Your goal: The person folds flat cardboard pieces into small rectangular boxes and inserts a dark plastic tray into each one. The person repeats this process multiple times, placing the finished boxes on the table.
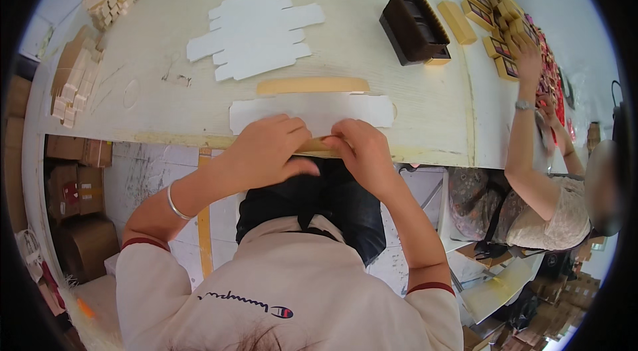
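left forearm (pixel 211 181): slanting inward and up to the right, its elbow sitting out to the side. left hand (pixel 274 145): lying back up, fingers curving downward, thumb (pixel 302 167) sticking out toward the right hand (pixel 362 150), well apart from the fingers. right forearm (pixel 411 215): running steeply up and inward. right thumb (pixel 340 148) is pointing left beneath the curling index finger; whether their tips are meeting is remaining unclear. both hands are resting near each other.
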### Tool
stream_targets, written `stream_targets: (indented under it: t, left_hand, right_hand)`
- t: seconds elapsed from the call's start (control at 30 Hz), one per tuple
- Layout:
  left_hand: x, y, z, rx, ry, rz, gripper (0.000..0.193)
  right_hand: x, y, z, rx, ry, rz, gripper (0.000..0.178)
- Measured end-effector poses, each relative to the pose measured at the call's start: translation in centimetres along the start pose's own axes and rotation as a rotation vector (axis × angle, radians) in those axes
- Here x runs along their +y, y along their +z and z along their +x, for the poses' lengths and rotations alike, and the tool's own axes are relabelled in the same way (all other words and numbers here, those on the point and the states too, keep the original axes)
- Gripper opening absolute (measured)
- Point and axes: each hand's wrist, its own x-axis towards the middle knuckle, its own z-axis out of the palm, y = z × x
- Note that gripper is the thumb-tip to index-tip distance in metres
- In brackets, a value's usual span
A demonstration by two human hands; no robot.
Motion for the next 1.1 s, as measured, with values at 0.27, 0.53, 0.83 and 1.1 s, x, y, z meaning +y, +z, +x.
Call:
stream_targets:
  t: [0.27,0.53,0.83,1.1]
  left_hand:
    - [-0.7,1.8,-0.2,0.364,0.105,0.293,0.021]
    - [-0.6,2.9,-1.2,0.224,0.038,0.090,0.016]
    - [-4.3,-3.5,4.9,0.366,0.133,0.237,0.028]
    - [-3.4,-2.7,4.0,-0.108,-0.260,-0.323,0.039]
  right_hand:
    - [0.2,1.4,-1.6,0.141,-0.340,-0.402,0.031]
    - [-0.7,0.2,-1.0,-0.088,-0.153,-0.237,0.012]
    - [-1.2,-1.1,1.8,-0.213,-0.084,-0.187,0.012]
    - [-2.0,-1.8,1.0,-0.159,-0.266,-0.585,0.011]
